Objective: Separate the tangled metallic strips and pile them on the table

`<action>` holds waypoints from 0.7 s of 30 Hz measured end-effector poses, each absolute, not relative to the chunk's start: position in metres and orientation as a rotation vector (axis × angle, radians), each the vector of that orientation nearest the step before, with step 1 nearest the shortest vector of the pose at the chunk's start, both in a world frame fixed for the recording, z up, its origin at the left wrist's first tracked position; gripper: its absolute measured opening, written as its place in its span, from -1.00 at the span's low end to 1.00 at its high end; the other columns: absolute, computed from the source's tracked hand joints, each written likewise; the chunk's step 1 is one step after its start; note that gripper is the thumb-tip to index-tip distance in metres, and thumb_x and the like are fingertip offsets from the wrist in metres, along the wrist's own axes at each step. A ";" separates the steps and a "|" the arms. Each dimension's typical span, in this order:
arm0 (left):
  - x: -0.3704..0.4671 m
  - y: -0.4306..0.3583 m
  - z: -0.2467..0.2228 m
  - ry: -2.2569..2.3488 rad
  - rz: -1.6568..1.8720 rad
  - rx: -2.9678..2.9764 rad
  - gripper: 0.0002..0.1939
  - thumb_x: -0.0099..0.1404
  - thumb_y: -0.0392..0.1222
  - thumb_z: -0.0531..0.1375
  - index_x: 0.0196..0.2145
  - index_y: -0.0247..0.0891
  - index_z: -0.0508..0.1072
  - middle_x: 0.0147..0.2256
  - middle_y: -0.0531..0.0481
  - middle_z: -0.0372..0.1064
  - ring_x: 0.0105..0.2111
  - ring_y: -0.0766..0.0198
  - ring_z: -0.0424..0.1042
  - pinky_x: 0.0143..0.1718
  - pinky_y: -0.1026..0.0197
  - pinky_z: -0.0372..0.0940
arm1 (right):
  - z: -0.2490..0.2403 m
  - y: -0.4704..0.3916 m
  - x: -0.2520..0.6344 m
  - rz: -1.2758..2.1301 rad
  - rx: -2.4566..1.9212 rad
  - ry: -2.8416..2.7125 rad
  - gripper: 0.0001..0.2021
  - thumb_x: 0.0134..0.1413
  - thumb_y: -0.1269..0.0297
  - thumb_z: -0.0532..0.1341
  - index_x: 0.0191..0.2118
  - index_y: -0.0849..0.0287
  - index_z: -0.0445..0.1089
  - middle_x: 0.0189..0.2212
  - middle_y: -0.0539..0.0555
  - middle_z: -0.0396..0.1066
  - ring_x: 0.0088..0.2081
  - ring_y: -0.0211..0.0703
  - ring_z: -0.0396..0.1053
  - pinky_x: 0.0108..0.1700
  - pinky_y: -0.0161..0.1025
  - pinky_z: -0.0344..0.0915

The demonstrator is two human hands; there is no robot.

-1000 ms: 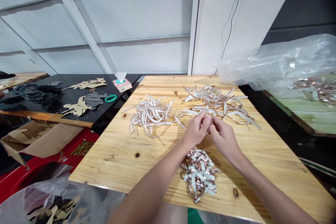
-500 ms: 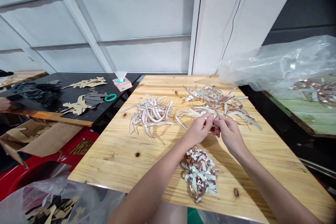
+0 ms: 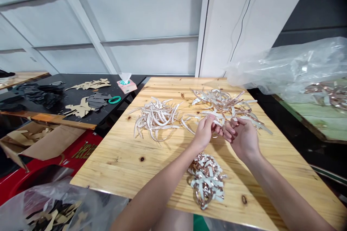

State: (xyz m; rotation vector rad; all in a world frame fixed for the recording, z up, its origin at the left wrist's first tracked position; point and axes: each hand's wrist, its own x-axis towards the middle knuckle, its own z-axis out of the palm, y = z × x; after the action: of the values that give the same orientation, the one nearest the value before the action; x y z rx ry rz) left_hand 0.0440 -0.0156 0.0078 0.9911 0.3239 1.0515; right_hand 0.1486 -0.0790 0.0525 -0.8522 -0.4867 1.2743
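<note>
My left hand (image 3: 205,130) is closed, thumb against fingers, on a thin curved strip (image 3: 217,122) with a pale face and a shiny edge. Just to its right, my right hand (image 3: 245,139) is turned partly palm up with curled fingers. A small pale bit shows at its thumb and index fingertip, too small to name. Beyond both hands lies a loose heap of curved rose-gold and white strips (image 3: 221,99). To the left is a second heap, of mostly white strips (image 3: 157,117). Below my wrists sits a pile of short, shiny rose-gold and white scraps (image 3: 207,178).
The wooden table (image 3: 119,158) fills the middle. A black table (image 3: 62,103) at left bears dark and tan cut pieces, a green tape ring (image 3: 114,100) and a tissue box (image 3: 127,86). A cardboard box (image 3: 51,140) stands below. Clear plastic sheeting (image 3: 292,63) covers strips at right.
My hands, pressed together before, have come slightly apart. The right hand moved right and rolled to show its palm. At far left, another person's hand has left the view.
</note>
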 end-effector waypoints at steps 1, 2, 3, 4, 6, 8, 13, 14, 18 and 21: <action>0.043 -0.016 0.008 0.341 1.062 1.007 -0.51 0.33 0.23 0.15 -0.50 -0.23 0.20 -0.63 0.12 0.20 -0.58 0.34 0.30 -0.44 0.26 0.20 | 0.051 -0.079 0.147 1.247 -0.869 -0.532 -0.75 0.12 0.18 0.09 -0.54 0.09 0.13 -0.67 -0.08 0.04 -0.63 -0.25 0.09 -0.62 -0.33 0.08; 0.042 -0.017 0.009 0.357 1.075 1.016 -0.50 0.34 0.23 0.14 -0.51 -0.23 0.20 -0.62 0.11 0.22 -0.57 0.33 0.31 -0.43 0.25 0.21 | 0.050 -0.079 0.145 1.212 -0.881 -0.589 -0.74 0.13 0.13 0.08 -0.53 0.09 0.16 -0.67 -0.07 0.07 -0.62 -0.23 0.12 -0.61 -0.31 0.10; 0.040 -0.017 0.010 0.374 1.095 1.018 -0.50 0.34 0.23 0.13 -0.52 -0.23 0.20 -0.61 0.09 0.23 -0.56 0.33 0.32 -0.43 0.25 0.21 | 0.048 -0.080 0.144 1.172 -0.891 -0.655 -0.71 0.14 0.06 0.06 -0.51 0.09 0.20 -0.66 -0.05 0.11 -0.61 -0.21 0.14 -0.61 -0.30 0.10; 0.039 -0.016 0.012 0.390 1.122 1.014 -0.50 0.34 0.23 0.13 -0.52 -0.23 0.21 -0.60 0.08 0.24 -0.55 0.33 0.32 -0.42 0.25 0.21 | 0.047 -0.080 0.143 1.130 -0.905 -0.726 -0.66 0.15 -0.03 0.03 -0.50 0.09 0.25 -0.64 -0.03 0.16 -0.60 -0.20 0.15 -0.61 -0.29 0.10; 0.035 -0.013 0.015 0.421 1.196 0.990 -0.50 0.34 0.24 0.14 -0.51 -0.24 0.24 -0.57 0.08 0.24 -0.53 0.34 0.30 -0.42 0.26 0.21 | 0.047 -0.082 0.141 1.067 -0.973 -0.881 -0.53 0.17 -0.17 0.00 -0.49 0.11 0.32 -0.60 0.00 0.22 -0.59 -0.21 0.16 -0.61 -0.29 0.06; 0.031 -0.007 0.017 0.431 1.265 0.961 -0.50 0.32 0.26 0.15 -0.49 -0.24 0.27 -0.57 0.10 0.22 -0.54 0.35 0.28 -0.43 0.26 0.21 | 0.048 -0.087 0.138 1.088 -1.058 -1.121 -0.51 0.20 -0.16 0.07 -0.52 0.15 0.34 -0.59 0.00 0.23 -0.59 -0.24 0.16 -0.58 -0.29 0.06; 0.020 0.006 0.022 0.371 1.348 0.917 -0.46 0.28 0.32 0.16 -0.52 -0.23 0.24 -0.61 0.12 0.16 -0.58 0.35 0.26 -0.47 0.26 0.22 | 0.051 -0.107 0.118 1.329 -0.965 -1.952 -0.67 0.21 0.13 0.26 -0.51 0.18 0.32 -0.58 -0.07 0.20 -0.52 -0.30 0.11 -0.47 -0.30 0.03; 0.019 0.007 0.023 0.371 1.358 0.909 -0.45 0.29 0.31 0.16 -0.53 -0.23 0.22 -0.61 0.12 0.15 -0.59 0.36 0.25 -0.47 0.26 0.22 | 0.051 -0.109 0.114 1.291 -0.954 -2.055 -0.68 0.21 0.15 0.26 -0.52 0.18 0.30 -0.57 -0.07 0.20 -0.52 -0.30 0.10 -0.46 -0.30 0.02; 0.016 0.008 0.026 0.365 1.352 0.903 -0.43 0.30 0.32 0.14 -0.56 -0.23 0.20 -0.64 0.12 0.14 -0.62 0.38 0.22 -0.45 0.27 0.23 | 0.052 -0.113 0.108 1.091 -1.043 -2.190 -0.73 0.17 0.19 0.28 -0.47 0.15 0.28 -0.55 -0.08 0.24 -0.51 -0.29 0.14 -0.46 -0.32 0.02; 0.016 0.008 0.025 0.356 1.318 0.937 -0.43 0.29 0.33 0.13 -0.56 -0.22 0.20 -0.64 0.11 0.15 -0.62 0.37 0.22 -0.48 0.26 0.21 | 0.054 -0.111 0.113 0.951 -1.140 -2.213 -0.76 0.08 0.17 0.35 -0.40 0.12 0.28 -0.48 -0.05 0.32 -0.45 -0.23 0.20 -0.42 -0.30 0.07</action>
State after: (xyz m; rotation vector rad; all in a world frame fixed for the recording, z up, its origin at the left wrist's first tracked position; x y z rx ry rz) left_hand 0.0164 0.0078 0.0249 0.9367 0.3560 1.3181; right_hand 0.1126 -0.1112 0.0541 -1.1396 -2.2129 0.9510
